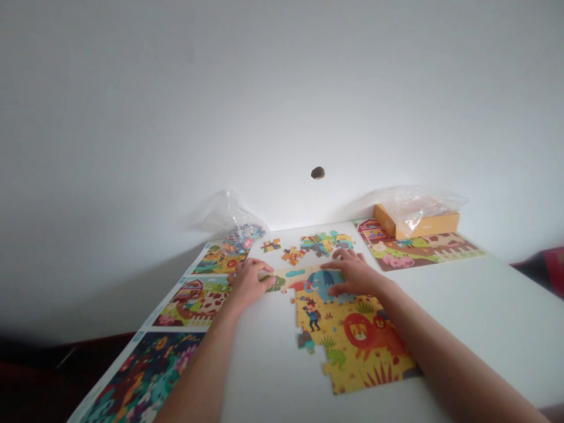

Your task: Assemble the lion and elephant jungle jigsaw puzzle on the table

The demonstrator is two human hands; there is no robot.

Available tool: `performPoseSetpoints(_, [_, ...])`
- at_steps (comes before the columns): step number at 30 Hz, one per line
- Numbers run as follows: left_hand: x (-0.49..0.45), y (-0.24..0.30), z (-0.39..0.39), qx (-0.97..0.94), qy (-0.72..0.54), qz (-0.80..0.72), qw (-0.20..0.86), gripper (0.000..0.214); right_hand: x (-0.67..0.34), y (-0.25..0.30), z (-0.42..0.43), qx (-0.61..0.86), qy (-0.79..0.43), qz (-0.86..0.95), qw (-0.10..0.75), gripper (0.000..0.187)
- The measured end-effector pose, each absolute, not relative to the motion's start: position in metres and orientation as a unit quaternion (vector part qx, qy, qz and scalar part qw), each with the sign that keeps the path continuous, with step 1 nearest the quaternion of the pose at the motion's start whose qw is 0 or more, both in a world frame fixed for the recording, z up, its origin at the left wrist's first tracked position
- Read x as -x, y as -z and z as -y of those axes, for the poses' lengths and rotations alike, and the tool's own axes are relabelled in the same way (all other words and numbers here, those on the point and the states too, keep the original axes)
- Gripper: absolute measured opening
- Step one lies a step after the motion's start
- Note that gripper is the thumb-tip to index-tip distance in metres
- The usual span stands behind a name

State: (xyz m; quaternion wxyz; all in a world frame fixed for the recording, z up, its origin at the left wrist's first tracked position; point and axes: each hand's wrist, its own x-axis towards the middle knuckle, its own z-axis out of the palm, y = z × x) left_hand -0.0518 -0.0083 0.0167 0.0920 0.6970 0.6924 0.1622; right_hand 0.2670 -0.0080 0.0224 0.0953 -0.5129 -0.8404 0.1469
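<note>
A partly joined jigsaw puzzle [343, 329] lies flat on the white table, showing a lion, a blue elephant and a figure in a hat. At its upper left edge, my left hand [250, 281] has thumb and fingers closed on a puzzle piece [276, 284] with a green tree. That piece meets the top row of the puzzle. Above the elephant, my right hand [355, 274] rests with its fingers spread on the puzzle's top edge. Loose puzzle pieces [324, 242] lie just beyond, with an orange piece [293, 255] and another small joined bit [271, 244] nearby.
Printed picture sheets [145, 370] run along the left side. A clear plastic bag [224, 214] sits at the back left. On the right, a yellow box [427, 224] with plastic wrap stands on a farm picture [423, 249]. A white wall [282, 106] rises behind.
</note>
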Motion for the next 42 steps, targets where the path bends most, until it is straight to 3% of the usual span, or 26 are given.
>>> performPoseSetpoints(22, [0.050, -0.013, 0.007, -0.710, -0.168, -0.681, 0.053, 0.021, -0.265, -0.025, 0.012, 0.503, -0.148, 0.846, 0.100, 0.075])
performPoseSetpoints(25, [0.050, -0.013, 0.007, -0.714, -0.165, -0.678, 0.055, 0.020, -0.264, -0.025, 0.013, 0.500, -0.138, 0.848, 0.107, 0.066])
performPoseSetpoints(30, [0.049, -0.013, 0.008, -0.715, -0.164, -0.677, 0.061, 0.020, -0.261, -0.018, 0.007, 0.568, -0.082, 0.805, 0.151, 0.034])
performPoseSetpoints(36, [0.049, -0.015, 0.009, -0.720, -0.161, -0.673, 0.059, 0.019, -0.266, -0.010, -0.008, 0.695, -0.039, 0.693, 0.187, 0.049])
performPoseSetpoints(42, [0.049, -0.014, 0.009, -0.720, -0.162, -0.672, 0.052, 0.019, -0.269, -0.006, -0.010, 0.700, -0.055, 0.685, 0.195, 0.036])
